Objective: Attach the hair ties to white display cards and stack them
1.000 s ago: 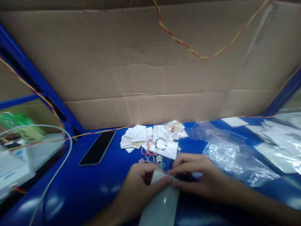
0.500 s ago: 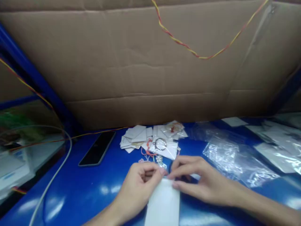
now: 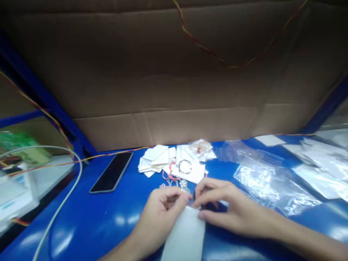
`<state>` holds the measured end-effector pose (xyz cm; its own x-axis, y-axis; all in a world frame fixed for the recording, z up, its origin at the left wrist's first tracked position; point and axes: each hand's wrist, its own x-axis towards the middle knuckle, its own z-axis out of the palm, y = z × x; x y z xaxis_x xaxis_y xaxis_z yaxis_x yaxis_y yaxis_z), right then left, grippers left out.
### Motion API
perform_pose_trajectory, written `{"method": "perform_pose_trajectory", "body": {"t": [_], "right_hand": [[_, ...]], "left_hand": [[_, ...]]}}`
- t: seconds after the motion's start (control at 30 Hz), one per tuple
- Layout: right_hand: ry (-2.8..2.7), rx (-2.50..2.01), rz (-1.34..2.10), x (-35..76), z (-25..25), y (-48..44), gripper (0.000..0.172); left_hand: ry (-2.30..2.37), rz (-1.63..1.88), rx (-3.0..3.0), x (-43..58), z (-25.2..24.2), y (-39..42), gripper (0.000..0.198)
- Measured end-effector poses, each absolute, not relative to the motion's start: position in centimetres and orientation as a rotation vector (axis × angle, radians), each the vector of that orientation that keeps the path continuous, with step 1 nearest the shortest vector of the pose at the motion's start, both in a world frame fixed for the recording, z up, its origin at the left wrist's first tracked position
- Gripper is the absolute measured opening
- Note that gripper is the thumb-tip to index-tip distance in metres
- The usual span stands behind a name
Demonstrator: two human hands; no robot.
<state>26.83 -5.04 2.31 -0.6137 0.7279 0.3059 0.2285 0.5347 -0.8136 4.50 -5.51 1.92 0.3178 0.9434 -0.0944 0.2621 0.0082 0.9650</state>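
A long white card or paper strip lies in front of me, its lower end cut off by the picture's bottom. My left hand pinches its top edge between thumb and bent fingers. At the top right corner, my right hand has its thumb against the strip's side and its fingertips closed on the top edge. Something small and dark shows under the right fingers, too blurred to name. Just beyond the hands are beaded charms, red cords and a dark ring-shaped bracelet on a white card.
White cards are piled by the cardboard wall. A phone lies left of them on the blue table. Clear plastic bags and more white packets spread rightward. A pale cable loops at left.
The strip's lower end has swung slightly left, so it now tilts. My right hand has shifted a little left and up. The cardboard looks darker at the top.
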Motion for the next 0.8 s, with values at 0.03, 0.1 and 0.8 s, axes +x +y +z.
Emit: {"method": "perform_pose_trajectory", "body": {"t": [0.03, 0.1, 0.8], "right_hand": [[-2.132, -0.763, 1.004, 26.83, 2.22, -5.0, 0.019], [-2.136, -0.743, 1.012, 26.78, 2.02, -4.93, 0.019], [-2.196, -0.928, 1.035, 26.97, 1.82, -4.72, 0.028]], "left_hand": [[1.157, 0.784, 1.485, 4.51, 1.92, -5.5, 0.037], [1.156, 0.787, 1.484, 4.53, 1.95, -5.47, 0.036], [1.153, 0.771, 1.51, 4.5, 1.38, -5.12, 0.037]]}}
